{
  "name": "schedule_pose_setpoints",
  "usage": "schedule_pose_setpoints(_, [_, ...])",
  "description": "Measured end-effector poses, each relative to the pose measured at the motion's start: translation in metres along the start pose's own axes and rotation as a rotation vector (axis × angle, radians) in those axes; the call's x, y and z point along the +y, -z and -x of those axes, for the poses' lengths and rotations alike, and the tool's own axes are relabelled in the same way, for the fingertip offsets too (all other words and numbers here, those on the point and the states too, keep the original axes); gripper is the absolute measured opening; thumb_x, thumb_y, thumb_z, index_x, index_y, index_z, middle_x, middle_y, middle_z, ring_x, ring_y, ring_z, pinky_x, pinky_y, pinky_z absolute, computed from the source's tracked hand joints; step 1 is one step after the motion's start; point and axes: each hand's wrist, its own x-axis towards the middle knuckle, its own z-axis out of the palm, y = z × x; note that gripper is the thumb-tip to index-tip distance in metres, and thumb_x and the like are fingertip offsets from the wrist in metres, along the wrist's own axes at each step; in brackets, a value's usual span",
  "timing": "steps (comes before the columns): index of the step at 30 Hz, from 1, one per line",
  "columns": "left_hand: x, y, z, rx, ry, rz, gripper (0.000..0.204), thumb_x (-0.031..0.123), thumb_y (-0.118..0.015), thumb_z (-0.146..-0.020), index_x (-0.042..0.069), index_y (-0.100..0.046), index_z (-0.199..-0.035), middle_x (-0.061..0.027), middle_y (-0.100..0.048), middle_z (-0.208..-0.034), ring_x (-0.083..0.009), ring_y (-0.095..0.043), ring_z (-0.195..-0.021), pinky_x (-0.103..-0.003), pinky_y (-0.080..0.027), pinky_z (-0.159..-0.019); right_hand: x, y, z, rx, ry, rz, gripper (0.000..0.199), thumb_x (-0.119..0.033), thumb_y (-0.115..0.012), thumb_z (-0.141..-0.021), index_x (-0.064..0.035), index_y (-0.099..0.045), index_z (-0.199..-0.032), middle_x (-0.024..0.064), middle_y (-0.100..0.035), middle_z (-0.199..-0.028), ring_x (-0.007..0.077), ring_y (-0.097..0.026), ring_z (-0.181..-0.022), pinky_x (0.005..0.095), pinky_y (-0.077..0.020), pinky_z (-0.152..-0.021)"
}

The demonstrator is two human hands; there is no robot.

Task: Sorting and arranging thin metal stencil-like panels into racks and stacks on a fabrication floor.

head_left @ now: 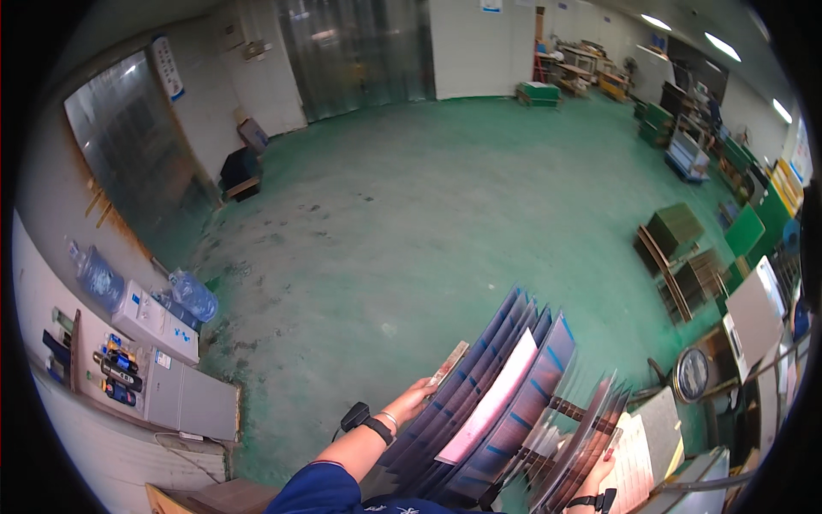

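Several thin upright sheets stand side by side in front of me like leaves in a rack. Dark purplish sheets with blue stripes (535,390) lean on the left, with a pinkish-white sheet (492,398) among them. Clear sheets (591,433) on the right are blurred, and brown slotted strips (582,414) cross between the two groups. My left hand (415,401) is closed round a worn pale bar (449,363) at the left end. At the right end, my right hand (597,474) grips a narrow pale bar (614,440). The lower part of the rack is hidden.
A water dispenser (154,321) with big blue bottles and a grey cabinet (190,394) line the left wall. Green floor (368,214) stretches ahead to strip curtains (355,56). At right stand stacked green boxes (675,230), a round fan-like object (690,373) and leaning boards (758,313).
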Motion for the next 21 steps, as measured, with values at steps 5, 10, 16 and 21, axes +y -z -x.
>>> schedule_pose_setpoints(5, [0.058,0.11,0.007,0.07,-0.067,0.029,0.049,0.024,-0.051,-0.088,0.006,-0.034,-0.13,-0.0083,-0.043,-0.125,-0.0199,-0.039,-0.117,-0.042,-0.032,-0.097,-0.027,-0.114,0.059,-0.147,-0.03,0.182,0.017,-0.008,-0.06,-0.079,0.0038,-0.05,-0.084,0.0083,-0.052,-0.075,0.0176,-0.049,-0.068,0.0326,-0.0414,-0.066])
schedule_pose_setpoints(10, [0.128,0.215,0.05,0.14,-0.159,0.052,0.047,0.023,-0.05,-0.089,0.004,-0.036,-0.129,-0.0101,-0.045,-0.123,-0.0205,-0.041,-0.115,-0.042,-0.033,-0.096,-0.112,-0.257,0.125,-0.378,-0.093,0.204,0.021,-0.009,-0.063,-0.077,0.0057,-0.054,-0.089,0.0118,-0.058,-0.074,0.0224,-0.053,-0.064,0.0347,-0.0438,-0.063])
schedule_pose_setpoints(16, [0.201,0.294,0.078,0.339,-0.215,0.181,0.042,0.013,-0.048,-0.088,0.003,-0.038,-0.128,-0.012,-0.048,-0.12,-0.0209,-0.048,-0.109,-0.035,-0.043,-0.088,-0.174,-0.416,0.186,-0.544,0.093,0.312,0.02,-0.012,-0.062,-0.08,0.0041,-0.052,-0.086,0.0105,-0.057,-0.073,0.0198,-0.053,-0.064,0.0349,-0.0439,-0.063])
schedule_pose_setpoints(21, [0.25,0.366,0.065,0.495,-0.303,0.234,0.037,0.013,-0.047,-0.089,0.001,-0.041,-0.123,-0.0135,-0.057,-0.11,-0.0207,-0.058,-0.097,-0.034,-0.048,-0.084,-0.268,-0.555,0.24,-0.657,0.073,0.317,0.024,-0.016,-0.064,-0.079,0.0041,-0.054,-0.088,0.0141,-0.059,-0.074,0.0242,-0.056,-0.067,0.0361,-0.044,-0.065])
